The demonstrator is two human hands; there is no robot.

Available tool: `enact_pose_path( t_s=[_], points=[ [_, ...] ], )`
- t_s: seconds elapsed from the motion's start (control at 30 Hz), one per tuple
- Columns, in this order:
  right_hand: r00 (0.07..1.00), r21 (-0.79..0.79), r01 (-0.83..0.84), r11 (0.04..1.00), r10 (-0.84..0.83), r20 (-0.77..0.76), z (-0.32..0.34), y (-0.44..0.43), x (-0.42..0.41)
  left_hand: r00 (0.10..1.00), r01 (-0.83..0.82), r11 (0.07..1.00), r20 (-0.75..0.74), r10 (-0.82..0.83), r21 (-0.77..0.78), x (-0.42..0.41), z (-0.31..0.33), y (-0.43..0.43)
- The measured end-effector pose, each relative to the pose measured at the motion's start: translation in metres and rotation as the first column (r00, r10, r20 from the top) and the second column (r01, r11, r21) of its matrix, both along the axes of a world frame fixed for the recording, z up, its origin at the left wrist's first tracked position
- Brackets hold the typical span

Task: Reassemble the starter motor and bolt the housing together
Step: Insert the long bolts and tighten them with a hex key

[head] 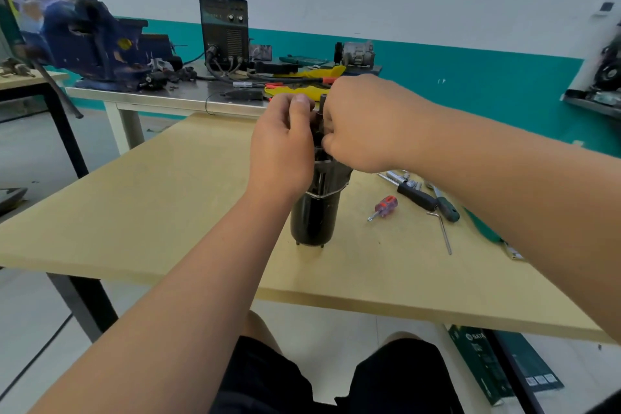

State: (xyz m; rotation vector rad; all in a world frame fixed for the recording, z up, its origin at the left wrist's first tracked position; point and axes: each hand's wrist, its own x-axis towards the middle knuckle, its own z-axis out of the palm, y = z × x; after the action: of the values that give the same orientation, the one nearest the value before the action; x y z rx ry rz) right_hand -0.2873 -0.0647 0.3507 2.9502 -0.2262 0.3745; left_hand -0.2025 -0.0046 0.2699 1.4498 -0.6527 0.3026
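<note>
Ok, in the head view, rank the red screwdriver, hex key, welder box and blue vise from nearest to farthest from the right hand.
From the right hand, working at the top of the starter motor:
1. Red screwdriver, just right of the motor.
2. Hex key, farther right.
3. Welder box, on the back bench.
4. Blue vise, far left of that bench.

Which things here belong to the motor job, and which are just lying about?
In use: starter motor, upright; left hand and right hand gripping its top.
Lying about: red screwdriver, hex key, black-handled tool; blue vise and welder on the far bench.
</note>
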Motion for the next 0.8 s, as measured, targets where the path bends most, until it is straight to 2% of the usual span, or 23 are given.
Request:
enact_pose_path(
  t_s=[0.2,0.47,0.8],
  points=[
    [0.999,0.089,0.034,0.995,-0.033,-0.013,0.000,-0.004,-0.005,0.999,-0.045,0.999,0.016,0.045,-0.004,-0.006,-0.002,-0.003],
    [0.993,-0.017,0.067,0.998,-0.065,0.103,-0.008,0.005,-0.002,0.998,-0.065,0.998,0.009,0.065,-0.016,-0.006,0.000,-0.007],
    [0.985,-0.030,0.137,0.990,-0.133,0.113,-0.010,0.017,0.004,0.998,-0.053,0.998,-0.040,0.052,-0.030,-0.005,0.001,-0.009]
  ],
)
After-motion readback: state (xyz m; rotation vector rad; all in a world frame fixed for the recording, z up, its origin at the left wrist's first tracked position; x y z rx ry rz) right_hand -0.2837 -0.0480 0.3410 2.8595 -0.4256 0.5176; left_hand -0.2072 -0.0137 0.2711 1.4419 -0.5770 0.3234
